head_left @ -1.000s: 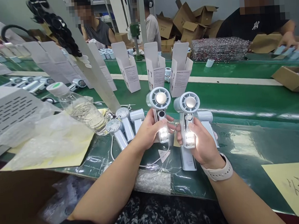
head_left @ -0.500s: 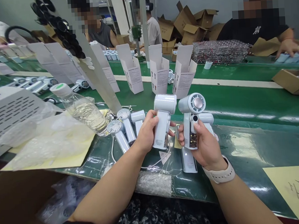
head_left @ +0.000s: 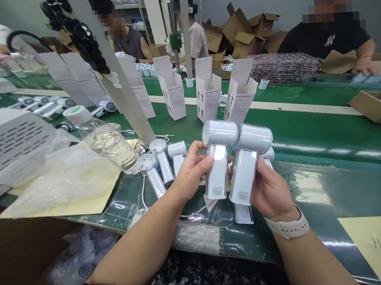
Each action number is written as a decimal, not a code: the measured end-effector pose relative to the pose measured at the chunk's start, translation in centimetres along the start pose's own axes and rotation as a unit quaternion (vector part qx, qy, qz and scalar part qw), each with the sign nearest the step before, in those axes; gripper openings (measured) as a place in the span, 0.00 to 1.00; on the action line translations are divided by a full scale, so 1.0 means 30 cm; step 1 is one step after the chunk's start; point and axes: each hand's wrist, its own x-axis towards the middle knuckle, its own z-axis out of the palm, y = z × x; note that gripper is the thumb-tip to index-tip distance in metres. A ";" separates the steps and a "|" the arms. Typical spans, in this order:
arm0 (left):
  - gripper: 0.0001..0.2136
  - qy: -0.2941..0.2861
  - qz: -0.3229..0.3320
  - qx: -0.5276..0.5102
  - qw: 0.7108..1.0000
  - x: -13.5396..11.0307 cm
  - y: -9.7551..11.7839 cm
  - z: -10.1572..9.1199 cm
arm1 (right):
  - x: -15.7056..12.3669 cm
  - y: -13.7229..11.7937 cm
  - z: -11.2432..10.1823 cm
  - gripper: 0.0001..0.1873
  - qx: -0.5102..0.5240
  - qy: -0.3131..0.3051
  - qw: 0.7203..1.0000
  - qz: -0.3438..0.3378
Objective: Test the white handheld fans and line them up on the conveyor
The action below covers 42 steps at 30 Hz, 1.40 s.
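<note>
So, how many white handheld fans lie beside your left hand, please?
3, all left of your left hand: a white handheld fan in front, a second behind it, and a third closest to the hand. Others could be hidden.

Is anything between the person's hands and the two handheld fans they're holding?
Nothing visible: the left hand wraps directly around one white handheld fan, and the right hand directly around another white handheld fan.
</note>
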 end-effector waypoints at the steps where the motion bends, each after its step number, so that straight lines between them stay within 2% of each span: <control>1: 0.22 -0.006 -0.002 -0.010 1.000 0.001 0.004 0.002 | 0.000 -0.002 -0.001 0.18 0.001 0.003 1.000 -0.002; 5: 0.26 0.005 -0.012 -0.039 0.999 0.003 0.023 0.017 | 0.008 -0.021 -0.010 0.15 0.002 0.033 0.999 0.005; 8: 0.28 0.017 -0.034 -0.047 0.998 0.004 0.029 0.021 | 0.010 -0.038 -0.006 0.16 -0.003 0.020 1.000 0.020; 13: 0.24 0.050 -0.060 -0.051 0.996 0.010 0.021 0.010 | -0.001 -0.041 0.024 0.17 -0.011 -0.024 1.000 0.012; 19: 0.21 0.056 -0.044 -0.083 0.994 0.025 0.017 0.012 | -0.007 -0.022 0.032 0.14 0.047 -0.029 0.998 0.018; 23: 0.19 0.066 -0.039 -0.096 0.992 0.028 0.024 0.018 | -0.009 -0.023 0.028 0.20 0.027 -0.039 0.999 0.014; 27: 0.18 0.041 -0.041 -0.115 0.992 0.031 0.027 0.014 | -0.009 -0.024 0.022 0.28 -0.003 -0.050 0.999 0.010; 31: 0.13 0.033 -0.040 -0.134 0.990 0.036 0.018 0.005 | -0.004 -0.012 0.016 0.22 0.021 -0.055 0.998 0.009; 34: 0.14 0.041 -0.031 -0.130 0.990 0.038 0.007 -0.001 | 0.001 -0.003 0.008 0.17 0.020 -0.047 0.999 0.010; 39: 0.18 0.048 -0.039 -0.091 0.994 0.033 0.003 -0.002 | 0.007 -0.004 -0.019 0.18 -0.005 -0.050 0.999 0.017; 42: 0.22 0.042 -0.043 -0.061 0.996 0.026 0.015 0.007 | 0.010 -0.013 -0.035 0.19 -0.021 -0.031 0.999 0.019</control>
